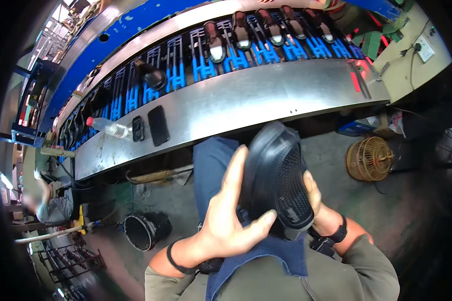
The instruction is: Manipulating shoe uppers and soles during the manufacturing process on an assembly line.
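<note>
A black shoe is held up in front of my body, its textured black sole turned toward me. My right hand grips its right side near the lower end, with the fingers partly hidden behind the shoe. My left hand is open beside the shoe's left side, thumb and fingers spread apart. Its thumb tip is close to the sole's lower edge; I cannot tell whether it touches. A dark blue cloth lies over my lap and front.
Beyond a metal ledge, a conveyor with blue holders carries several brown-and-white shoes and a dark shoe. A phone and plastic bottle rest on the ledge. A black bucket and round tan caged object stand on the floor. Another person is far left.
</note>
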The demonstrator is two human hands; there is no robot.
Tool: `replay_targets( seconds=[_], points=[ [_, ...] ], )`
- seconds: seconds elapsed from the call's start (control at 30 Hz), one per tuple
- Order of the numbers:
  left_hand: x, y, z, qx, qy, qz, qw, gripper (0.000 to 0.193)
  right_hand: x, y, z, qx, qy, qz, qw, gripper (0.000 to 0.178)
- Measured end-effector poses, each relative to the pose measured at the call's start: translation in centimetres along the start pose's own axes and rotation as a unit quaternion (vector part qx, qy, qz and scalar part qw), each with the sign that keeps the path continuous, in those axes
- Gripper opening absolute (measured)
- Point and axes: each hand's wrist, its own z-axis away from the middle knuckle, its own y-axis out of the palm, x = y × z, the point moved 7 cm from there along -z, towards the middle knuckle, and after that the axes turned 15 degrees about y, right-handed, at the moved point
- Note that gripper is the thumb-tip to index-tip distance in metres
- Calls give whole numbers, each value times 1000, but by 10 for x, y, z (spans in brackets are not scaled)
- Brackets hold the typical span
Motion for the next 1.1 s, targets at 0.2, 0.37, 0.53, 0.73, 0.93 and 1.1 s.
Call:
replay_targets(
  seconds=[0.2, 0.37, 0.53, 0.73, 0.93, 1.1],
  points=[
    [135, -26, 49, -315, -206, 402, 834, 86, 4, 69, -32, -168, -119, 677, 706, 91],
    [135, -43, 77, -222, -113, 567, 785, 91, 18, 91, -24, -12, -106, 692, 714, 51],
    [113, -28, 74, -263, -135, 453, 841, 98, 52, 132, -74, 44, -226, 698, 678, 55],
    [132, -2, 96, -149, -228, 530, 803, 107, 54, 110, -81, 148, -293, 698, 637, 51],
    [135, 5, 85, -211, -113, 568, 788, 92, 43, 118, -56, 7, -222, 754, 618, 54],
    [159, 13, 95, -263, -204, 578, 745, 90, 13, 95, -29, -100, -214, 750, 618, 75]
  ],
)
